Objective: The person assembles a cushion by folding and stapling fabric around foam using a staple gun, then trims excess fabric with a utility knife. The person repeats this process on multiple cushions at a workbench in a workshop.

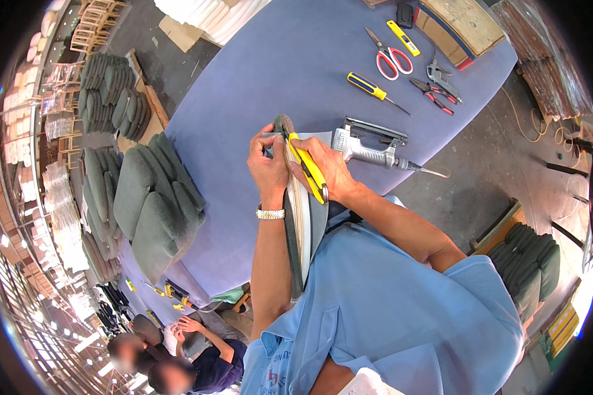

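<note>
A thin grey-green padded seat cushion (pixel 294 247) stands on edge between my forearms, its pale inner layers showing along the side. My left hand (pixel 269 164) is closed on the cushion's far end, thumb and fingers pinching the cloth at the rim. In my right hand (pixel 331 166) is a yellow utility knife (pixel 311 170), laid along the same edge close to my left thumb. Its tip is hidden between the hands and the cloth. Just right of my right hand, a silver staple gun (pixel 369 146) lies on the blue-covered table (pixel 237 85) with its air hose attached.
Scissors (pixel 393 62), a screwdriver (pixel 375 89), pliers (pixel 433 95) and another yellow knife (pixel 402 37) lie at the far right, near a wooden box (pixel 461 29). Stacked grey cushions (pixel 155 204) stand at the left. Two people sit at the lower left, one person's hand (pixel 190 324) raised.
</note>
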`<state>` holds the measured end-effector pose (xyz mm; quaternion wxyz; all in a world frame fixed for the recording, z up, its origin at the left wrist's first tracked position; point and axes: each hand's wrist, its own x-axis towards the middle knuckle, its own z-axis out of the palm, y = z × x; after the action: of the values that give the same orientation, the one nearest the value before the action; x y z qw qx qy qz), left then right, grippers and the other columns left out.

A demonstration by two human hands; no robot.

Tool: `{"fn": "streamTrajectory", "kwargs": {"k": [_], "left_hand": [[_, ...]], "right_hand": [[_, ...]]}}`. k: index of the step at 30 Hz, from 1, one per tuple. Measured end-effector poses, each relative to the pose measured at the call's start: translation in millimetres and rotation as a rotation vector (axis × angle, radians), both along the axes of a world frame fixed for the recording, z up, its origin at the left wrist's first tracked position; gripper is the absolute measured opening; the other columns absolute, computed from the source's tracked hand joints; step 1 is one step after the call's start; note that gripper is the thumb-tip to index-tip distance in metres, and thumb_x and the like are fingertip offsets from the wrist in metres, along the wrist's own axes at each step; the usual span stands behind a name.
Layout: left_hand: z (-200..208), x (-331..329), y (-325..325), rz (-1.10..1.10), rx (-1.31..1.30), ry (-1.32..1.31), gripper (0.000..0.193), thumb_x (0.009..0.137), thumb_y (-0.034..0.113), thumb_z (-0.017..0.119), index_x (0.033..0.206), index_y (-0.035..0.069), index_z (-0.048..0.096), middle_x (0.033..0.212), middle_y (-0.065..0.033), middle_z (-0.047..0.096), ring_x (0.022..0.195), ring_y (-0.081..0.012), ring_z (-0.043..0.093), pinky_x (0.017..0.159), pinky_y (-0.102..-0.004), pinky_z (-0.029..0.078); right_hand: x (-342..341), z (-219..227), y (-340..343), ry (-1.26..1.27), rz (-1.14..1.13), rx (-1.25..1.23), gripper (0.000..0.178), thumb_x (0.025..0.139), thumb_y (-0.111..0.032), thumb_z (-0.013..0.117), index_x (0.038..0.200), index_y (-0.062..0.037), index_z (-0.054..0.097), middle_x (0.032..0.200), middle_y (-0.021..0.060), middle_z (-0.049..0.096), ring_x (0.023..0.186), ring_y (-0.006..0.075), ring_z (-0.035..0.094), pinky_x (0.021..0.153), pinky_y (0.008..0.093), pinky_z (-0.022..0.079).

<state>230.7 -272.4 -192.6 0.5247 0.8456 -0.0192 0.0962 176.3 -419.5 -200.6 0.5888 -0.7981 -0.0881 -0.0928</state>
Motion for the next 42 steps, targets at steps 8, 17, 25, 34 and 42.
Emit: {"fn": "streamTrajectory", "kwargs": {"k": [8,17,25,34,42], "left_hand": [[1,2,-1,0.001,0.039,-0.029,0.010,0.094,0.008,0.070,0.090,0.001,0.065,0.123,-0.0148,0.072,0.108,-0.0270,0.069,0.095,-0.0401,0.051],[-2,-1,-6,0.004,0.035,-0.110,0.012,0.095,0.008,0.069,0.090,0.001,0.061,0.120,-0.0147,0.073,0.106,-0.0268,0.070,0.092,-0.0388,0.053],[-3,-2,-6,-0.011,0.088,-0.162,0.013,0.096,0.008,0.069,0.089,0.001,0.060,0.117,-0.0156,0.073,0.105,-0.0285,0.070,0.091,-0.0393,0.053],[-3,-3,-10,0.005,0.071,-0.164,0.015,0.097,0.011,0.069,0.091,0.000,0.060,0.111,-0.0180,0.073,0.105,-0.0313,0.071,0.093,-0.0408,0.053],[2,-8,-15,0.006,0.080,-0.164,0.013,0.097,0.007,0.068,0.091,0.001,0.059,0.108,-0.0167,0.071,0.110,-0.0329,0.071,0.094,-0.0416,0.053]], "right_hand": [[-4,0,2,0.029,-0.003,0.013,0.046,0.094,-0.023,0.073,0.130,-0.0064,0.050,0.113,0.0170,0.060,0.101,0.0401,0.065,0.083,0.0497,0.056],[-9,-1,3,0.098,0.010,0.076,0.044,0.095,-0.024,0.072,0.130,-0.0094,0.049,0.112,0.0163,0.059,0.104,0.0396,0.064,0.086,0.0497,0.055],[-14,-2,1,0.120,0.024,0.105,0.043,0.095,-0.023,0.072,0.129,-0.0099,0.049,0.110,0.0162,0.060,0.102,0.0384,0.065,0.086,0.0484,0.055],[-18,0,-6,0.062,0.028,0.140,0.043,0.095,-0.022,0.073,0.128,-0.0085,0.050,0.106,0.0151,0.060,0.097,0.0372,0.066,0.081,0.0469,0.056],[-22,1,-9,0.082,0.043,0.130,0.043,0.094,-0.022,0.073,0.127,-0.0077,0.051,0.106,0.0149,0.060,0.099,0.0371,0.066,0.083,0.0470,0.055]]}}
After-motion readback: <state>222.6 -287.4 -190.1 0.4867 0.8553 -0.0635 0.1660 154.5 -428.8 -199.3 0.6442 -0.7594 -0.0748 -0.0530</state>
